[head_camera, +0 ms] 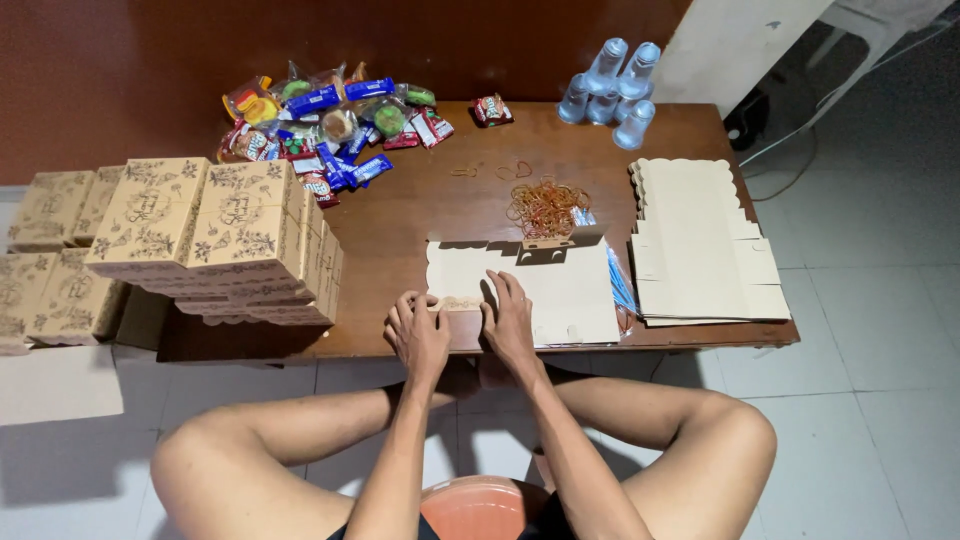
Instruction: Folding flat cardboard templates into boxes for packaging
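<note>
Two hands, the left hand (417,335) and right hand (509,322), are pressed flat, fingers spread, on an unfolded cardboard box blank (545,290) at the table's (420,215) near edge, with nothing gripped. A crooked crease could be made if the blank slips under uneven pressure.

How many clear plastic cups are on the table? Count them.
5 cups at the table's far right corner: two behind, two in front, one nearest. Some may be nested.

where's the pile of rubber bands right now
In the head view, the rubber bands lie on the wooden table right of centre, just beyond the flat box blank, between the snack pile and the stack of flat blanks.
</note>
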